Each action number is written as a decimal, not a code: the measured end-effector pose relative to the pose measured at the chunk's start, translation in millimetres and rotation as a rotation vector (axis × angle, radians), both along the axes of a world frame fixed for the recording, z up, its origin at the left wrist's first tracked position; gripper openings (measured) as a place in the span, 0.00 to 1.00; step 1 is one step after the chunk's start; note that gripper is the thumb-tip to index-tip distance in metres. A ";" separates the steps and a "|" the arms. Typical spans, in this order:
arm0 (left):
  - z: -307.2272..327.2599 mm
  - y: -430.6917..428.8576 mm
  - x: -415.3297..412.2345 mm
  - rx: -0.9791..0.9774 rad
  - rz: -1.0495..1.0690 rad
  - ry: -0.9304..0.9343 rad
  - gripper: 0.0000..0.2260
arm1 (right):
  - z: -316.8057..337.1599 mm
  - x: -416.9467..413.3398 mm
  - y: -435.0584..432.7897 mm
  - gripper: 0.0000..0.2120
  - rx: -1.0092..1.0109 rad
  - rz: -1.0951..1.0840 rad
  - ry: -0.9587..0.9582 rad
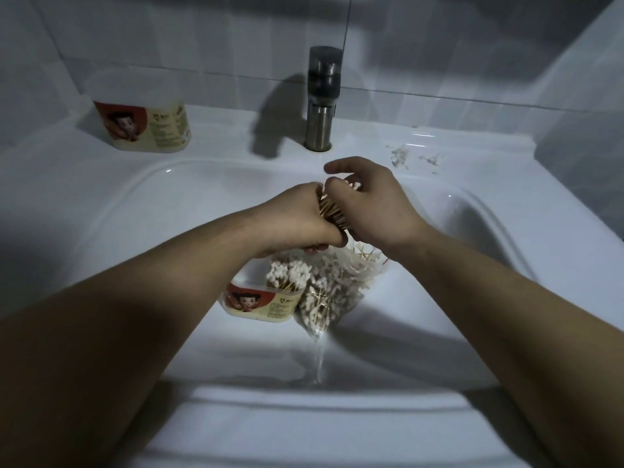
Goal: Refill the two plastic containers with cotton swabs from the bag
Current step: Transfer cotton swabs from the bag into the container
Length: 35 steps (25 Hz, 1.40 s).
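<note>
Nearest us runs the front rim of the white sink (304, 410), dimly lit, and both our arms cross it to meet above the middle of the basin. Our left hand (297, 219) grips a bundle of swabs (332, 212) by the wooden stems, fingers curled round it. Our right hand (371, 201) curls over the bundle's cotton ends from the faucet side and holds it too. Below the hands, on the basin floor, an open container (266, 304) stands with swabs upright in it, tips up. A clear bag (334, 292) of loose swabs lies touching its right side, its tail trailing toward the front rim. A second container (145, 125) sits on the back-left corner of the ledge; we cannot tell what it holds. A steel faucet (320, 109) rises mid-ledge at the back, with grey specks (400, 155) scattered on the ledge to its right. White tiles (169, 45) line the walls behind and to either side.
</note>
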<state>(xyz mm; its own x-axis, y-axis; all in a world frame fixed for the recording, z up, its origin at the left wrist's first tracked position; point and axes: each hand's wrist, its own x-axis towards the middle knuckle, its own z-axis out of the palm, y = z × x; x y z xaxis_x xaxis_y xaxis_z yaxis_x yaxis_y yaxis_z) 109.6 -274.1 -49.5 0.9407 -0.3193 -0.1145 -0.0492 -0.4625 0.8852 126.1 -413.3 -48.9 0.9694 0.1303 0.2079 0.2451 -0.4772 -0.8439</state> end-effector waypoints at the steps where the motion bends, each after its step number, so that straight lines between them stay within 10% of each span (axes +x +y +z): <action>1: -0.7 0.6 0.7 0.007 -0.006 -0.002 0.11 | 0.8 -0.6 -0.4 0.07 -0.010 0.006 0.015; 10: -9.1 1.0 1.7 0.047 0.052 0.016 0.17 | -1.8 -2.8 2.0 0.14 -0.092 0.048 0.106; 16: 1.2 9.8 0.1 -0.505 0.005 0.307 0.17 | 4.4 3.6 -4.3 0.12 -0.007 -0.091 -0.003; 22: 1.2 -3.1 1.1 -0.876 0.421 0.411 0.29 | 1.7 -7.6 8.4 0.15 0.044 -0.109 0.006; 35: 26.6 4.0 -2.3 -0.424 0.532 0.141 0.16 | 9.9 -20.7 19.7 0.13 0.088 -0.066 0.066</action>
<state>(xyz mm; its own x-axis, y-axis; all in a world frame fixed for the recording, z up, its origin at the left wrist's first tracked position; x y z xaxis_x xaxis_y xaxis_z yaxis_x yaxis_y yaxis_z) 107.3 -270.0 -22.9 0.9671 0.1371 -0.2144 0.2171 -0.0050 0.9761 105.4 -393.6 -38.9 0.9873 0.0500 0.1508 0.1579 -0.4137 -0.8966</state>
